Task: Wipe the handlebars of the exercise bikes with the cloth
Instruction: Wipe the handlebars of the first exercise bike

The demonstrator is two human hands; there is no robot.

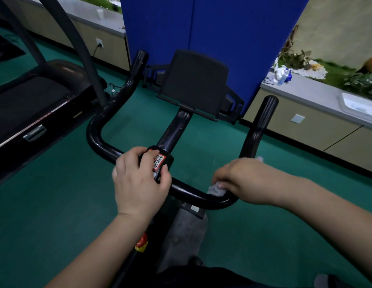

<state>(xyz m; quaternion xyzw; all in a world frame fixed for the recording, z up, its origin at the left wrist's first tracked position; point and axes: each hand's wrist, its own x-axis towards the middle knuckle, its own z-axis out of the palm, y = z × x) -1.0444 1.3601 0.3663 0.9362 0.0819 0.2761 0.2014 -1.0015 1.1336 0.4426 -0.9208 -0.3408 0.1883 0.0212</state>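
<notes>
The bike (182,125) fills the middle of the view, with its black handlebar (102,119) looping out from the central clamp and rising into two grips either side of the dark console (196,84). A treadmill (33,109) stands left of the bike, and a worktop (314,90) with a bottle runs along the wall to its right.

The left hand (140,179) is curled over the clamp, fingers on its red-and-white sticker, probably to steady the bar against the rubbing. The right hand (241,179) grips the bar's right bend with the grey cloth (217,189) wrapped under its fingers, so the cloth is pressed round the tube where the wiping is under way.

Most of the cloth is hidden under that hand; only a tuft at the fingertips and a scrap behind the knuckles show. The sticker's print is unreadable. The bike's lower frame is cut off below, and no other bike is in view.
</notes>
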